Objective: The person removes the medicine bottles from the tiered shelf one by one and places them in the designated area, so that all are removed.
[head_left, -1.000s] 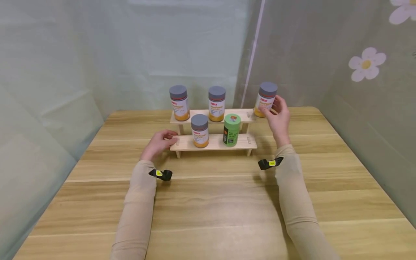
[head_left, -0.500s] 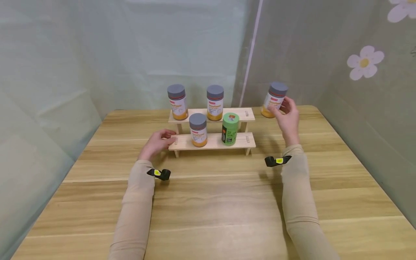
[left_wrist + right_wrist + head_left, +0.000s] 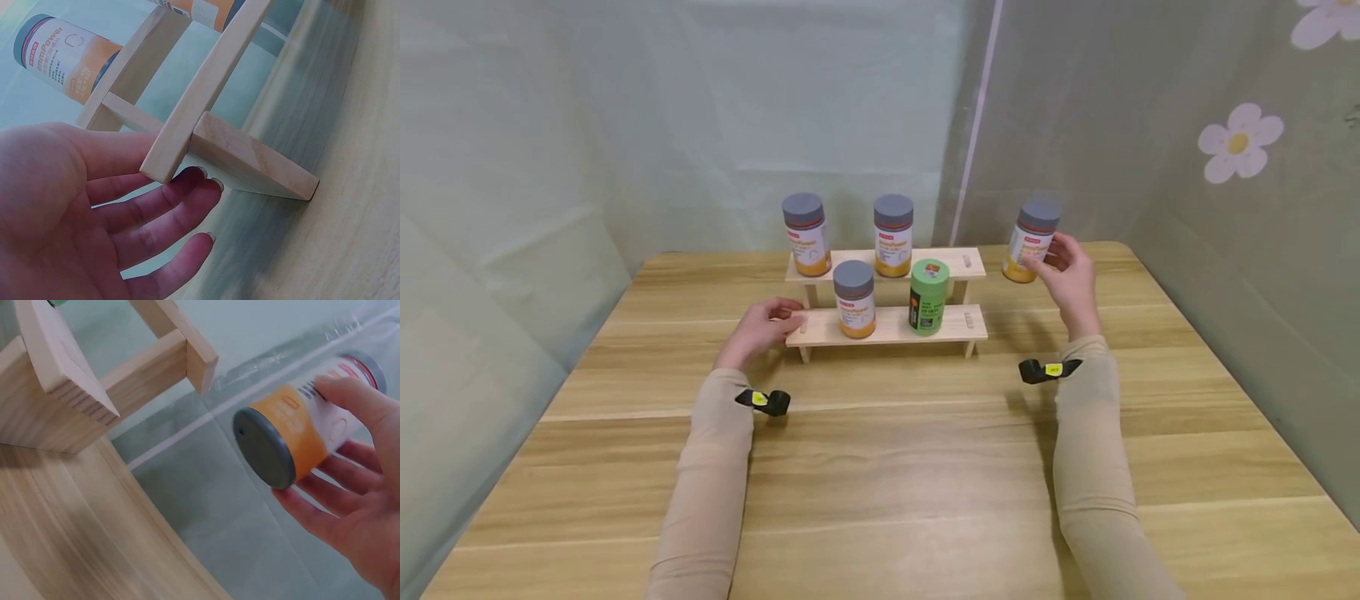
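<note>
My right hand (image 3: 1070,279) holds a grey-lidded supplement bottle (image 3: 1032,242) in the air, right of the two-tier wooden display stand (image 3: 887,327). In the right wrist view the thumb lies across the label of this bottle (image 3: 294,428), and its dark base is tilted toward the camera. At the stand's left end, my left hand (image 3: 762,327) pinches the lower board, with the thumb on one side and fingers (image 3: 194,200) on the other. Two matching bottles (image 3: 808,242) (image 3: 893,242) stand on the upper tier. The lower tier bears another grey-lidded bottle (image 3: 856,307) and a green bottle (image 3: 928,298).
The stand rests on a wood-grain table (image 3: 880,483) toward its far edge. Behind hangs a pale curtain (image 3: 700,125), with a flower-patterned grey stretch (image 3: 1150,167) at the right. Each sleeve carries a small black wrist camera (image 3: 771,402).
My right hand has carried its bottle rightward, away from the upper tier's right end, then slightly lower. The left hand keeps its place on the stand; the whole view has shifted a little.
</note>
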Motion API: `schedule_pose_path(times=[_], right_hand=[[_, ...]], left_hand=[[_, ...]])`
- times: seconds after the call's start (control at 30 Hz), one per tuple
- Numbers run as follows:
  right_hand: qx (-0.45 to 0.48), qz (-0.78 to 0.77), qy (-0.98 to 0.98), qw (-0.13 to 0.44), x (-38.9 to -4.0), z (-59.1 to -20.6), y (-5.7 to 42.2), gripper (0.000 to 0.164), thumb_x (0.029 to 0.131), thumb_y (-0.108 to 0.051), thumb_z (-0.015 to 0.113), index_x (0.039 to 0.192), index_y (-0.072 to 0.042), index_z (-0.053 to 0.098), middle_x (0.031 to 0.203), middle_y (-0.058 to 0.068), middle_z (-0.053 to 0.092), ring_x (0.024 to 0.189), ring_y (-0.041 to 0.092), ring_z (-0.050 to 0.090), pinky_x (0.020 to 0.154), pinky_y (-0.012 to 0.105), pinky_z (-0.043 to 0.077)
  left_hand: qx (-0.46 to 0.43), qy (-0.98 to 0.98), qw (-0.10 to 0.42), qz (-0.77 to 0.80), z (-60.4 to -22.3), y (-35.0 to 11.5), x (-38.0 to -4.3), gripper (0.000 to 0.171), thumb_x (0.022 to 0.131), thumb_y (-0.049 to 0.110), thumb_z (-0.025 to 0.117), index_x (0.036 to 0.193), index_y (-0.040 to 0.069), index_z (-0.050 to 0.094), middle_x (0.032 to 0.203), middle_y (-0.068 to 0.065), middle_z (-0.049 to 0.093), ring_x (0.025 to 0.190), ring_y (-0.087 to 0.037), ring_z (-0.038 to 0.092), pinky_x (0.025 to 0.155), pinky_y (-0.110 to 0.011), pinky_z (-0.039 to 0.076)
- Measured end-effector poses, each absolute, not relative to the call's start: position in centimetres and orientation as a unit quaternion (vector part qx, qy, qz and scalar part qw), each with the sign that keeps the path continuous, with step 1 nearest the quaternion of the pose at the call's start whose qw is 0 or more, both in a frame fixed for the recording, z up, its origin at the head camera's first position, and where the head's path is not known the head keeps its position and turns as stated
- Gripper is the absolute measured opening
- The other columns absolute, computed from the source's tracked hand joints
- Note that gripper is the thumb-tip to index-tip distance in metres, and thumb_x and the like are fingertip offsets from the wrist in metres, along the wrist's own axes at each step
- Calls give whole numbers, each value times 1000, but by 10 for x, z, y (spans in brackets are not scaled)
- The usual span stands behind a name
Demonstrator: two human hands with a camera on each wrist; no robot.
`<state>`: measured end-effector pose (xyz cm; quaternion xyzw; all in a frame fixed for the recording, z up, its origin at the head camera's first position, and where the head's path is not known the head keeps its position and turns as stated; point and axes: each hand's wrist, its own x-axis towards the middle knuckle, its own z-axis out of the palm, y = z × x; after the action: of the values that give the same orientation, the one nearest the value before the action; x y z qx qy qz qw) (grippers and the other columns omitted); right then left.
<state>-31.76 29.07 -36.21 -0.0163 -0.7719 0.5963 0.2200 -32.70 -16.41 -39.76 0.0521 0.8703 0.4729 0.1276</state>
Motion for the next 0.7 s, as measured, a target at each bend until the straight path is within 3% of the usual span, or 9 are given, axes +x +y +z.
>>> schedule_pose_path(times=[0.3, 0.7], right_hand=[[18, 604, -778, 174, -318, -373, 298, 50, 86, -15, 74, 131, -7, 54, 110, -12, 63, 99, 5, 59, 85, 16, 46], [24, 611, -778, 145, -321, -384, 302, 56, 87, -14, 73, 137, -4, 50, 107, -16, 60, 95, 0, 58, 86, 15, 45]], left_hand=[[54, 867, 130, 478, -397, -164, -327, 45, 100, 24, 54, 138, 2, 47, 133, -22, 45, 109, -27, 49, 87, -30, 48], [51, 869, 124, 477, -400, -164, -328, 44, 100, 24, 54, 137, 1, 48, 130, -21, 46, 106, -24, 50, 78, -21, 47]])
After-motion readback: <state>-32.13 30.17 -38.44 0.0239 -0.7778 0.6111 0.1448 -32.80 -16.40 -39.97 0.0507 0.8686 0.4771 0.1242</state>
